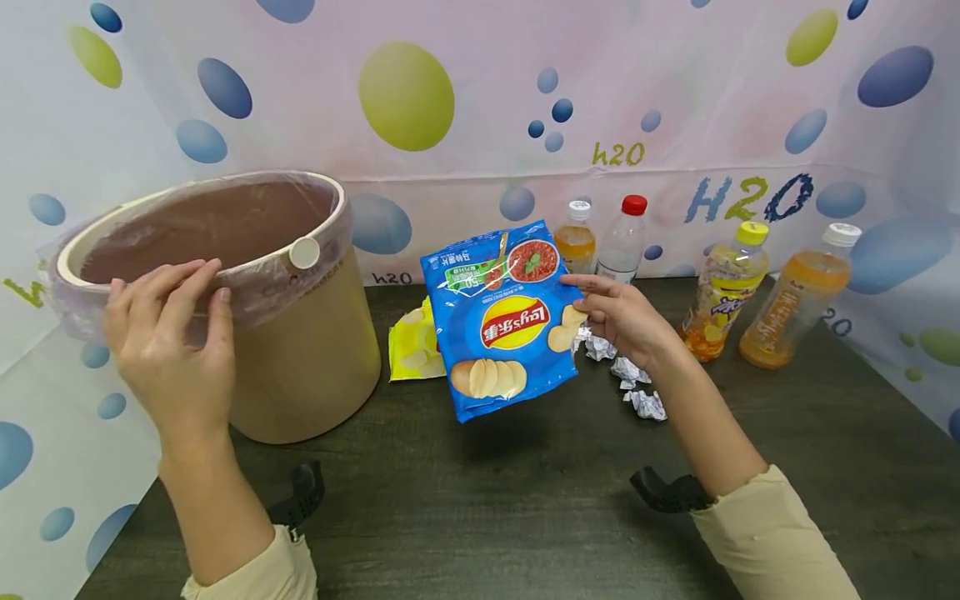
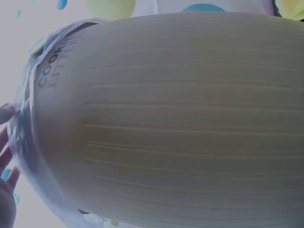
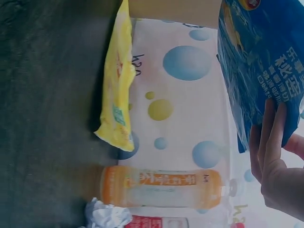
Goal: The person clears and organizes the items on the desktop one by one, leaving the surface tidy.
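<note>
My right hand (image 1: 626, 321) pinches a blue Lay's potato chip bag (image 1: 502, 321) by its side edge and holds it above the dark table, its print upside down. Seen from the right wrist, the fingers lie along the back of the bag (image 3: 266, 61), the thumb on its other side. At the near rim of a tan trash can (image 1: 307, 358), my left hand (image 1: 172, 333) touches the clear plastic liner (image 1: 258, 287) with its fingertips. In the left wrist view, the can (image 2: 190, 118) hides most else and only some fingers show at its rim.
A yellow chip bag (image 1: 416, 346) lies behind the blue one. Several crumpled paper balls (image 1: 630, 373) lie near my right forearm. Several bottles stand at the back, including a red-capped one (image 1: 622, 242), a yellow-capped one (image 1: 726, 287) and a white-capped orange one (image 1: 798, 300).
</note>
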Tool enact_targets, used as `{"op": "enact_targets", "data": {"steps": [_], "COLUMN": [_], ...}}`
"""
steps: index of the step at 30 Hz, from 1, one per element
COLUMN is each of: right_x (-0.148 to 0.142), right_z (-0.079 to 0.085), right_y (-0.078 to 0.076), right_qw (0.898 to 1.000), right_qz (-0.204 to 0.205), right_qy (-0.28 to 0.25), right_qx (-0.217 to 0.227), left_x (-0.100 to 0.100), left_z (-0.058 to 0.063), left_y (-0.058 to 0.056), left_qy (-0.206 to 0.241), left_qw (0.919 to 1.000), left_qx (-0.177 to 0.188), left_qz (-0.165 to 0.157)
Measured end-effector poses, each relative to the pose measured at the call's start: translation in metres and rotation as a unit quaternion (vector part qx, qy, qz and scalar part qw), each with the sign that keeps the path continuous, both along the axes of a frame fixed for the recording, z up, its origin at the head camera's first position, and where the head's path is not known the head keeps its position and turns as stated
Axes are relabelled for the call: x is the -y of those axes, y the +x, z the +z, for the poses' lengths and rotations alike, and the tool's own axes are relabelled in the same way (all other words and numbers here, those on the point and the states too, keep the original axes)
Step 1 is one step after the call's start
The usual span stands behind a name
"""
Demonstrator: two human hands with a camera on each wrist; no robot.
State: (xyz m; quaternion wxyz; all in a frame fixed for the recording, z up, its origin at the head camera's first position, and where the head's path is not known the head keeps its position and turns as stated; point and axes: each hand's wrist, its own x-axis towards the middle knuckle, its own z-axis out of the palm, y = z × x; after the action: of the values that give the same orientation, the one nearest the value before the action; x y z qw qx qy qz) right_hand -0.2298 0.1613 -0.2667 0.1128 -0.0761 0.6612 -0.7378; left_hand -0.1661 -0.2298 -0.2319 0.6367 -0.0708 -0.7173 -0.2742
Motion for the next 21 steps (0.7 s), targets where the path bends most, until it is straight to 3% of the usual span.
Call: {"op": "enact_targets", "data": {"steps": [10, 21], "right_x": [0.005, 0.017], "right_z": [0.021, 0.043], "right_y": [0.007, 0.013], "right_qw": [0.999, 0.994], "right_qz": [-0.012, -0.028], "right_qy": [-0.052, -0.102], "right_qx": [0.003, -0.033], "left_x": [-0.002, 0.007], "left_z": [0.003, 0.0], "left_y": [0.002, 0.001], "left_qy": [0.048, 0.049], "left_qw": [0.9972, 0.9984], "left_qx": [-0.058, -0.027], "left_qz": [-0.008, 0.007]}}
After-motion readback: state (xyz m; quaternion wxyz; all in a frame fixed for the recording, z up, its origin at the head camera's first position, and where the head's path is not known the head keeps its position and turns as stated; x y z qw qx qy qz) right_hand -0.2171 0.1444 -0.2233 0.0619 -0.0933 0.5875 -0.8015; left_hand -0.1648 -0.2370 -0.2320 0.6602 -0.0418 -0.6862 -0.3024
